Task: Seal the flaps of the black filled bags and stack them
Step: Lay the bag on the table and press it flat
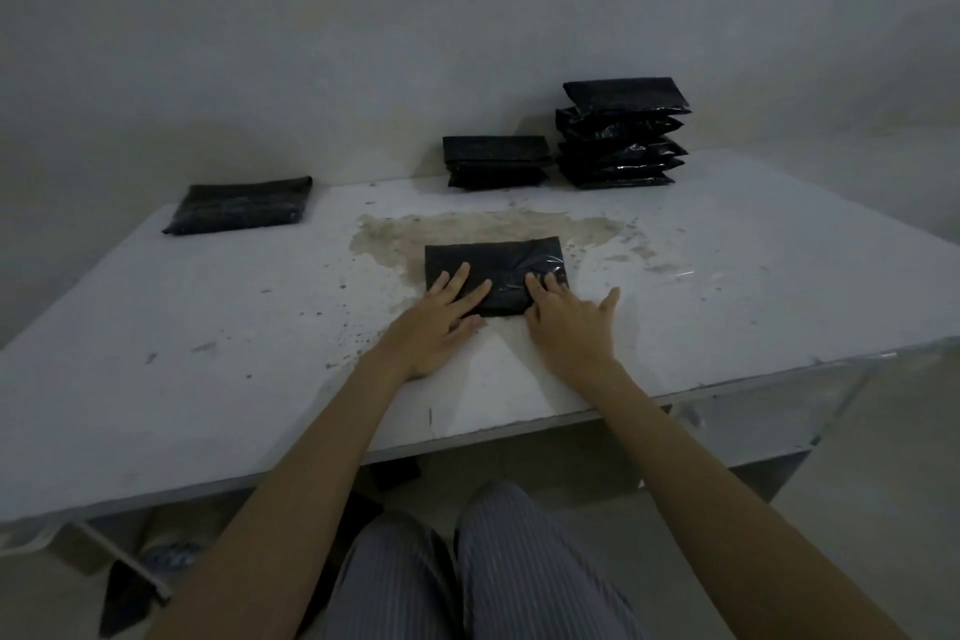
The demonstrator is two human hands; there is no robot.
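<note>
A black filled bag (493, 260) lies flat on the white table (208, 353) in front of me. My left hand (441, 317) presses its near left part with straight fingers. My right hand (566, 317) presses the near right part, where the plastic shines, with its thumb spread out over the table. At the back right stands a tall stack of several black bags (621, 133). A lower stack of black bags (496, 161) sits to its left. One single black bag (241, 205) lies at the back left.
A brownish stain (467, 229) spreads over the table behind the bag under my hands. The table stands against a pale wall (415, 42). Its near edge runs above my striped trouser legs (467, 572). The table's right corner drops off at the far right.
</note>
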